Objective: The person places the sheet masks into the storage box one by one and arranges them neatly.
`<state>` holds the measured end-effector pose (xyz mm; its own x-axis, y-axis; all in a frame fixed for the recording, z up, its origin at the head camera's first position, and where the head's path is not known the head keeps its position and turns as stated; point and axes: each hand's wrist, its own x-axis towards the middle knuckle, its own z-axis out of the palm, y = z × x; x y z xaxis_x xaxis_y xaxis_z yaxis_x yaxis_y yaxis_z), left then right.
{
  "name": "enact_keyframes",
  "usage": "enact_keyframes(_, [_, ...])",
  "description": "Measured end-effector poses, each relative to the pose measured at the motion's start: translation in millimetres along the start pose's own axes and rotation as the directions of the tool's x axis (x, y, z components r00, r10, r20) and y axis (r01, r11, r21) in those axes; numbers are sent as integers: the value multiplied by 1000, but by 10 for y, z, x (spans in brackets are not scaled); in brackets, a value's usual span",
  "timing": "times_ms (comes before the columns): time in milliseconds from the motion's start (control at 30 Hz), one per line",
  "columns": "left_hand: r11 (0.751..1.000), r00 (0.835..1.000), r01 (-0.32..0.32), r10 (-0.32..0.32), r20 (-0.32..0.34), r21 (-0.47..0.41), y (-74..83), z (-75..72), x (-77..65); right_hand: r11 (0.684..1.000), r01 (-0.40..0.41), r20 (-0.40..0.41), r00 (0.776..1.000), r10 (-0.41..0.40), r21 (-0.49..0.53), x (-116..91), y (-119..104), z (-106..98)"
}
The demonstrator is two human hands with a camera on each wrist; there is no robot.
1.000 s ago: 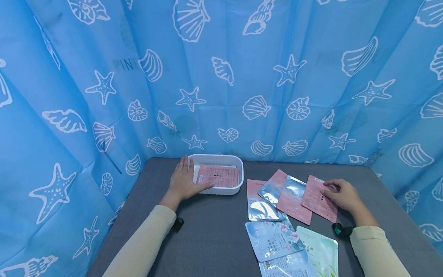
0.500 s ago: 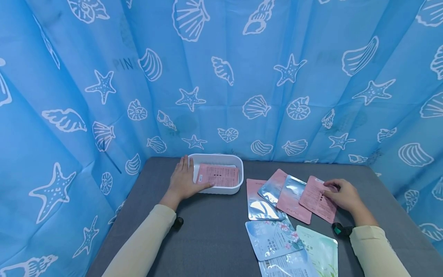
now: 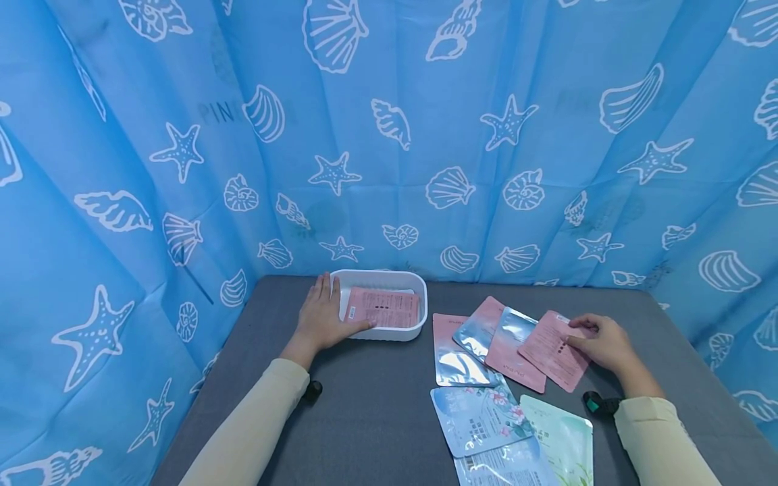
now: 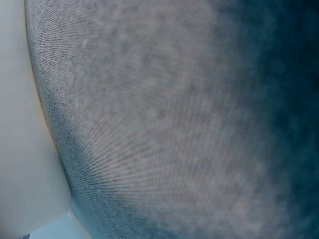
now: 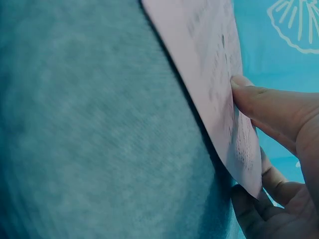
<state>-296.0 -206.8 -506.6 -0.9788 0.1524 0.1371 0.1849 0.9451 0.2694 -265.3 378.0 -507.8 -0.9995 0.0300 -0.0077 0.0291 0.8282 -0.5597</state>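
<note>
My right hand point(image 3: 600, 342) pinches a pink sheet mask packet point(image 3: 553, 352) at its right edge. In the right wrist view the thumb point(image 5: 279, 104) presses the packet's point(image 5: 214, 94) printed face, while fingers lie at its underside and lower corner. The packet's left corner overlaps a pink and silver packet point(image 3: 519, 361). At the back left, my left hand point(image 3: 323, 317) rests on a white plastic basket point(image 3: 423, 307), fingers straight along its left rim and thumb across the front rim. Inside lies another pink packet point(image 3: 385, 309) with a pale one under it.
More pink and silver packets point(image 3: 456, 337) are fanned out right of the basket. Nearer the person are blue floral packets point(image 3: 468, 418) and a green one point(image 3: 568, 439), overlapping. A grey cloth point(image 3: 365, 412) covers the table, and a blue shell-print curtain point(image 3: 389, 169) hangs behind it.
The pink packet in my right hand has slid and turned left, now overlapping the pink and silver packet beside it. My left hand and the basket stay in place.
</note>
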Motion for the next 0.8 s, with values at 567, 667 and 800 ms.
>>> enact_keyframes(567, [1000, 1000, 1, -1, 11, 22, -16, 16, 13, 998, -45, -52, 998, 47, 33, -46, 57, 16])
enact_keyframes(667, [1000, 1000, 3, -3, 14, 23, -15, 14, 11, 998, -50, -47, 998, 53, 48, -61, 60, 15])
enact_keyframes(800, [1000, 1000, 3, -3, 17, 22, -13, 6, 6, 996, -59, -33, 998, 62, 67, -77, 53, 4])
